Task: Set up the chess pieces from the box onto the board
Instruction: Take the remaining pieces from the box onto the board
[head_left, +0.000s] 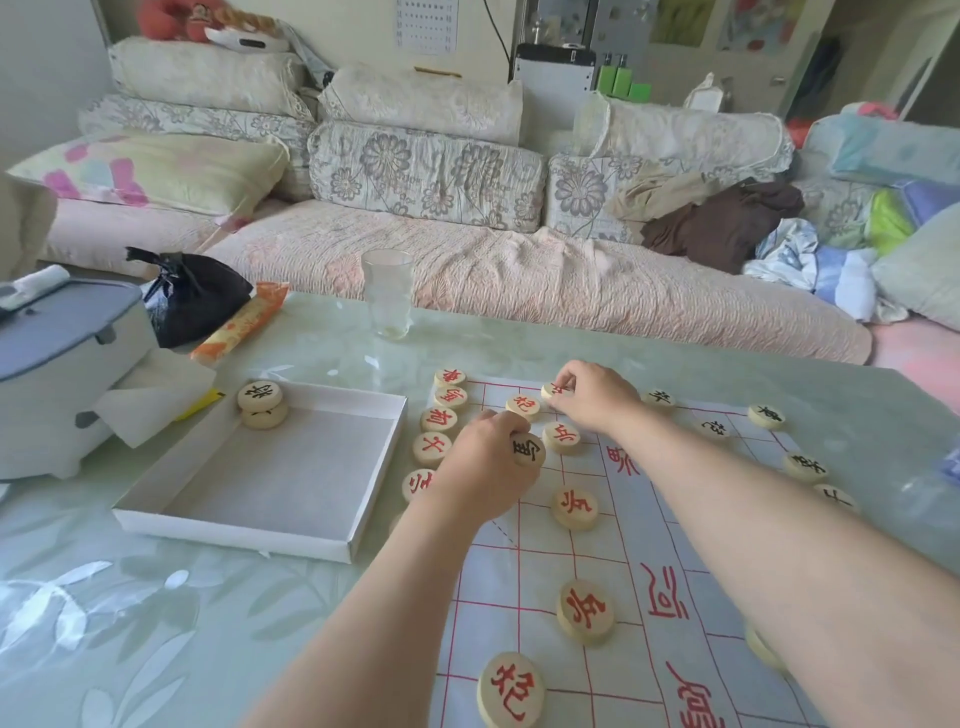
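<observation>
Now the left hand (488, 467) curls its fingers round a black-lettered piece (527, 449), held over the board (613, 551). Just beyond it, the right hand (597, 397) pinches a red-lettered piece (552, 389) at the board's far edge. Other red pieces (574, 506) lie around both. Left of the left hand sits the white box (234, 532), with two stacked pieces (261, 397) in its far corner.

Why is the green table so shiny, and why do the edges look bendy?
Head view: bright light glares off the glossy pale green table top, which mirrors the clear drinking glass. Head view: the wide-angle lens curves the floral-cushioned sofa and stretches the near forearms.
</observation>
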